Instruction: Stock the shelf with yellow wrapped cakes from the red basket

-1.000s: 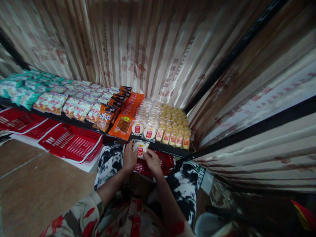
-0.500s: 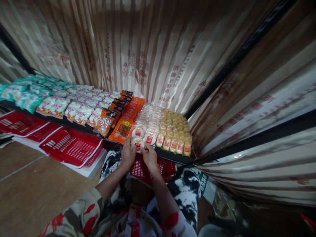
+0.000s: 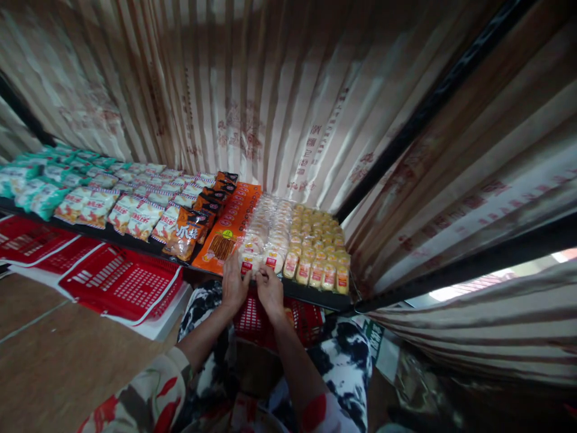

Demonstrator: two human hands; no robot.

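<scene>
A white round wrapped cake (image 3: 247, 263) with a red label stands at the front end of a row of similar cakes on the shelf. My left hand (image 3: 234, 287) closes on its left side, thumb at the lower edge. My right hand (image 3: 270, 292) has its fingers pinched together at the cake's lower right edge. Just right of it, a second row ends in another white wrapped cake (image 3: 273, 260). Yellow wrapped cakes (image 3: 316, 273) stand in rows farther right. Left of my hands lies a flat orange snack package (image 3: 220, 243).
Orange-black snack bags (image 3: 183, 233), white snack bags (image 3: 130, 215) and green bags (image 3: 47, 198) fill the shelf leftward. Red baskets (image 3: 130, 282) sit below the black shelf edge (image 3: 315, 294). A pleated curtain (image 3: 279, 90) hangs behind; a dark pole (image 3: 406, 138) slants at right.
The wrapped cake in my hands has moved forward, from in front of the left white row to its front end. My head view has shifted slightly.
</scene>
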